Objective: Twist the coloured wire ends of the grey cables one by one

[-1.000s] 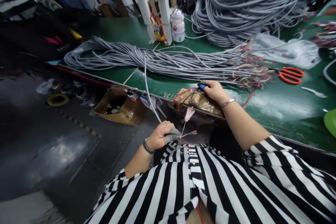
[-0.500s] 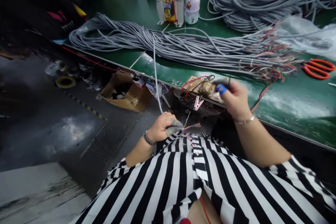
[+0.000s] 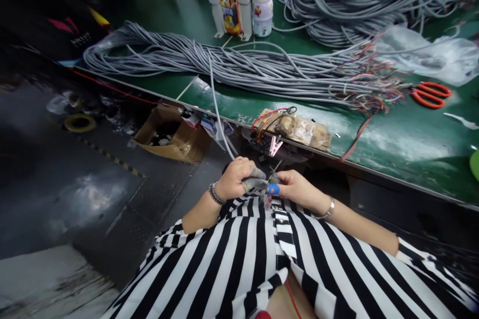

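Observation:
A grey cable [image 3: 216,102] runs down from the bundle on the bench into my left hand [image 3: 237,179], which is closed around its end. The left fingers wear greyish finger covers. Pinched together, the fingers of my right hand [image 3: 299,190] meet the left fingertips at the cable's stripped end. A blue cover [image 3: 273,189] is on the right thumb. A thin bare strand [image 3: 276,167] pokes up between the two hands, and a few coloured wires [image 3: 268,202] hang just below. The fingers hide most of the wires.
The green bench [image 3: 392,154] carries a long bundle of grey cables [image 3: 254,70] with frayed coloured ends. Orange-handled scissors [image 3: 431,94] lie to its right. A wooden block with wires [image 3: 310,132] and a pink clip [image 3: 275,146] are at the front edge. A cardboard box [image 3: 187,144] stands below.
My right hand has come down and left from above the wooden block to the cable end, beside my left hand. The left hand keeps its hold, and the view has shifted slightly.

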`<state>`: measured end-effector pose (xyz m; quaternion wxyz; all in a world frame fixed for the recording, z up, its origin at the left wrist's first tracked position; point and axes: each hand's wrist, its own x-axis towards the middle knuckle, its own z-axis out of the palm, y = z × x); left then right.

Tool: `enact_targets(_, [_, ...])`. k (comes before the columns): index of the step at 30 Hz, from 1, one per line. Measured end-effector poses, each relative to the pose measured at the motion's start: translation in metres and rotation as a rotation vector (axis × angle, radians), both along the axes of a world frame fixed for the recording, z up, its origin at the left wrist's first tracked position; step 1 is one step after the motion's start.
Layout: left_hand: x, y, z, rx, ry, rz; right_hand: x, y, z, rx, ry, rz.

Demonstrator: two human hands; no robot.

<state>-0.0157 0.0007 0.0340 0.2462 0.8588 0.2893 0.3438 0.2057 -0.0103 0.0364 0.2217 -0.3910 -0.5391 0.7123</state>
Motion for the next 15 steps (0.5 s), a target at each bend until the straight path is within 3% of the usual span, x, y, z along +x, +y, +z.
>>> enact_targets(10, [-0.001, 0.005, 0.000, -0.029, 0.115, -0.032, -0.009, 0.005, -0.006, 0.221, -0.057, -0.081])
enact_targets(12, [-0.001, 0.006, 0.001, -0.057, 0.113, -0.043, -0.008, 0.005, -0.006, 0.279, -0.062, -0.171])
enact_targets(15, [-0.004, 0.005, 0.006, -0.111, 0.032, -0.076, 0.002, 0.009, -0.008, 0.339, -0.088, -0.443])
